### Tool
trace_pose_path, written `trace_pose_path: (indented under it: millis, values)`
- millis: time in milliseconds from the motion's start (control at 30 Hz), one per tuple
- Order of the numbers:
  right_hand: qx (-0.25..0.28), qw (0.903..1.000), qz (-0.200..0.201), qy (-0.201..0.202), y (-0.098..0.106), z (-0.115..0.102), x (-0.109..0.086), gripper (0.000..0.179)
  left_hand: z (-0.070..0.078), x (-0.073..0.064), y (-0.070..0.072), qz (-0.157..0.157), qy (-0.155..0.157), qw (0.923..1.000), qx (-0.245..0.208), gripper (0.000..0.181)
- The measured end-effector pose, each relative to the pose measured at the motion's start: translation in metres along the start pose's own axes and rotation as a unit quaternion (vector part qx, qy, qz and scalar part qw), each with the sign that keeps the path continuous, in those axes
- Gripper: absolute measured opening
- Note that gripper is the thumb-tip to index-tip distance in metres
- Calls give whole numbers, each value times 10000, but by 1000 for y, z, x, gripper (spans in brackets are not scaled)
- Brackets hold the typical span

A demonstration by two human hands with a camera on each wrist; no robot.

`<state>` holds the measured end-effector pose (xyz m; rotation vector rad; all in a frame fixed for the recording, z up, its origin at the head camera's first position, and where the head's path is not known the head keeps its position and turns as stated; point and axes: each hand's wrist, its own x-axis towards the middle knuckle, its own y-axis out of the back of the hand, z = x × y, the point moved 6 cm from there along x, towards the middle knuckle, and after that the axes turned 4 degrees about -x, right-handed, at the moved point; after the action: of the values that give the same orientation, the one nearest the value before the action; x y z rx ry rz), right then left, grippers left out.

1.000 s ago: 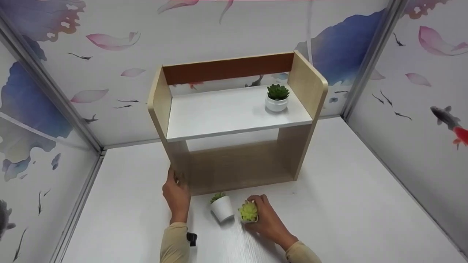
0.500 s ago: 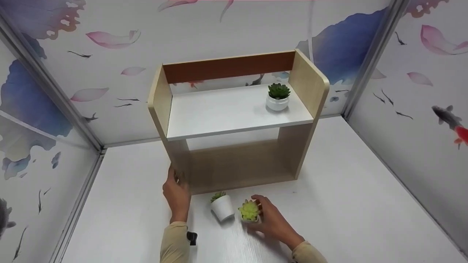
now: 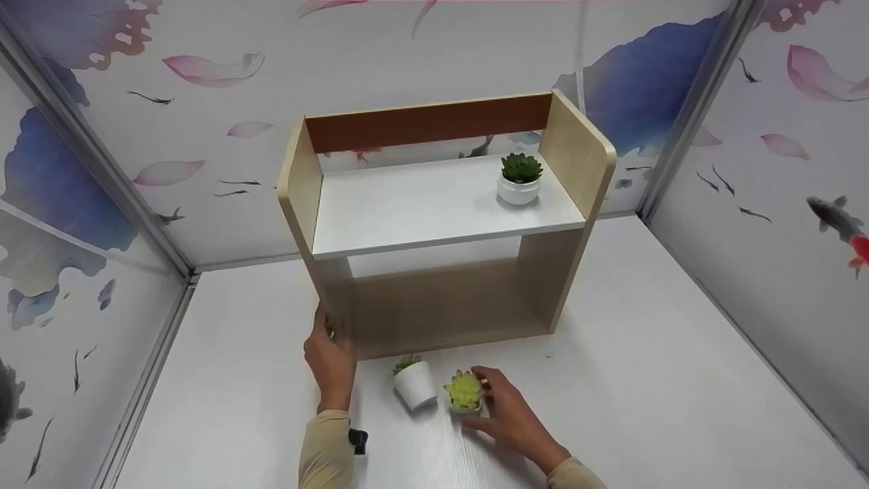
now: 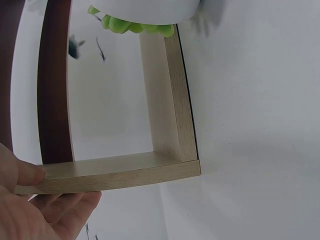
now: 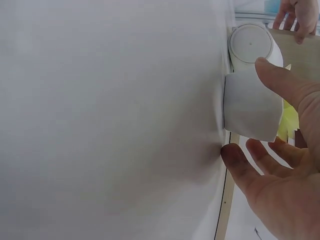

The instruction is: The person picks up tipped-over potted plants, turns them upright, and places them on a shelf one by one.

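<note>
My left hand (image 3: 331, 360) grips the left side panel of a small wooden desktop shelf (image 3: 450, 240), thumb on one face and fingers on the other in the left wrist view. My right hand (image 3: 509, 415) is spread around a yellow-green potted succulent (image 3: 465, 390) standing upright on the table. In the right wrist view, gaps show between the fingertips and its white pot (image 5: 252, 106). Just left of it, a second potted succulent (image 3: 415, 386) lies tipped on its side, its white base turned toward me. A dark green succulent (image 3: 520, 179) in a round white pot sits on the upper shelf board, right side.
The white table (image 3: 679, 380) extends to both sides of the shelf. Patterned white panels (image 3: 434, 54) with metal corner posts (image 3: 692, 102) enclose the back and sides. A small black item (image 3: 358, 440) is at the left sleeve.
My right hand's fingers have loosened from the yellow-green succulent's pot and drawn slightly to the right. The left hand keeps its hold on the shelf.
</note>
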<state>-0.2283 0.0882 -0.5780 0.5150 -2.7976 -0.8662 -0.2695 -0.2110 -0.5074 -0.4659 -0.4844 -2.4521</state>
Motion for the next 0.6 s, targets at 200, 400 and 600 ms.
trace_pose_path:
  millis: [200,400,600]
  values:
    - [161,9999,37,3,2,-1,2,71,0,0,0,-31,69,10000,-11,48]
    - [340,9994,-13,16,2,-1,1,69,-1,-1,0,-23,59,10000,28,47]
    - [470,9989,25,38,8,-8,0,71,0,0,0,13,46,10000,74,47]
